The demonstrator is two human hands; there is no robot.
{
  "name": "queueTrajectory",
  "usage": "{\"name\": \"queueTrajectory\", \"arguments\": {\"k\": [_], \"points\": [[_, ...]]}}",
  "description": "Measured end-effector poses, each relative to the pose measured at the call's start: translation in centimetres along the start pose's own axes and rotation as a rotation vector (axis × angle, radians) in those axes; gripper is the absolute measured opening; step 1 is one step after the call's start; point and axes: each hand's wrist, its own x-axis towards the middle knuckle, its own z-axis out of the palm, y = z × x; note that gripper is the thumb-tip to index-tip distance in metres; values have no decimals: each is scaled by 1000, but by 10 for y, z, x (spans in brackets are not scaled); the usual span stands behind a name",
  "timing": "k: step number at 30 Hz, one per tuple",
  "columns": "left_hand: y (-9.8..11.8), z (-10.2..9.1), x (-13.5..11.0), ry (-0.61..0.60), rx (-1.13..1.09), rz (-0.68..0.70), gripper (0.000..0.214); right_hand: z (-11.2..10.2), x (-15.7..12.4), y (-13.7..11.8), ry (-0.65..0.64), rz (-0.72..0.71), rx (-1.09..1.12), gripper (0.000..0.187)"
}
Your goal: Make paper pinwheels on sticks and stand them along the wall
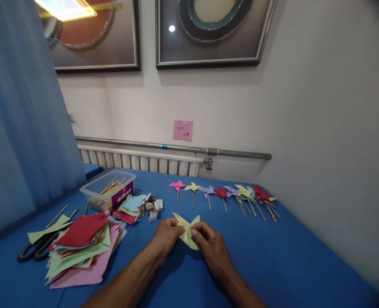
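Between my hands, a pale yellow paper pinwheel [187, 233] is held above the blue table, its pointed blades folded toward the middle. My left hand [168, 235] pinches its left side with thumb and fingers. On the right side, my right hand [210, 244] grips the paper, thumb and forefinger close to the centre. No stick shows on this pinwheel. Just beyond my left hand stands a small opened box [153, 208] with shiny small items inside, too small to name.
Finished pinwheels on sticks [221, 193] lie in a row along the back. At left are a stack of coloured paper [83, 233], black-handled scissors [42, 246], smaller paper pieces [132, 206] and a clear plastic tub [95, 183] of wooden sticks. A wall borders the blue table [272, 265].
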Motion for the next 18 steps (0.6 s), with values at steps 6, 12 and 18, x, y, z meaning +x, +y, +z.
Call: {"name": "queueTrajectory", "arguments": {"k": [6, 12, 18], "points": [[-3, 3, -1, -28, -39, 8, 18, 6, -1, 2, 56, 56, 103, 23], [-6, 3, 0, -43, -34, 15, 16, 8, 1, 4, 58, 65, 120, 24], [-8, 5, 2, -55, -29, 31, 18, 8, 0, 2, 68, 113, 115, 21]]}}
